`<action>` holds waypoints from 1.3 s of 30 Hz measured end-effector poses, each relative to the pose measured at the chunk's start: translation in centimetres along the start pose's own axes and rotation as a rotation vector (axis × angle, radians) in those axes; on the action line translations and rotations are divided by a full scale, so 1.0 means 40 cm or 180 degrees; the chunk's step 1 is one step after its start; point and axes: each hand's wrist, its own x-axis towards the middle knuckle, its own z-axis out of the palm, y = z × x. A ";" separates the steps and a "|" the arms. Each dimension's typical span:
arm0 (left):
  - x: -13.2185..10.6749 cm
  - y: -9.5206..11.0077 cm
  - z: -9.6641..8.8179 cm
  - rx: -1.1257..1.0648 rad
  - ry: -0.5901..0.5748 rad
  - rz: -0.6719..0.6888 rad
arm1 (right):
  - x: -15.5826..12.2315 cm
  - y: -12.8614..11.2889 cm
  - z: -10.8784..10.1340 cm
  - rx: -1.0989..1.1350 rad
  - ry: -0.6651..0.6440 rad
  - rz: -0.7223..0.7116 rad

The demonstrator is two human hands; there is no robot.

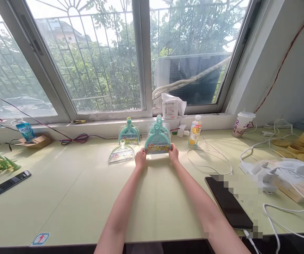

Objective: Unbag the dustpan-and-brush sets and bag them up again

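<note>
Locate the front pan between the two hands and slightly beyond, directly before the rear pan. Note the pinch of the left hand on the lower left corner and of the right hand on the lower right corner. Treat both hands as equally near. Read the long axis from wide edge to handle: handle uppermost, toward the window, square to the line between the hands. Treat exact tilt as undetermined. Judge the coming move by the alignment of front pan with rear pan: nearly in line, overlapping in view, contact impossible to tell. Allow clearance for the pale pan near the left hand, the left pan beyond, and the bottle to the right.
</note>
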 end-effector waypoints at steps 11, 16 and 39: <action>0.267 -0.051 0.146 -0.0288 0.0451 0.0283 | 0.166 0.065 0.075 -0.1356 0.0679 -0.0110; 0.318 -0.060 0.182 -0.0488 0.0493 0.0366 | 0.204 0.070 0.105 -0.1449 0.0849 -0.0432; 0.323 -0.068 0.163 -0.1560 0.0302 -0.0156 | 0.205 0.050 0.096 -0.1348 0.0832 0.0386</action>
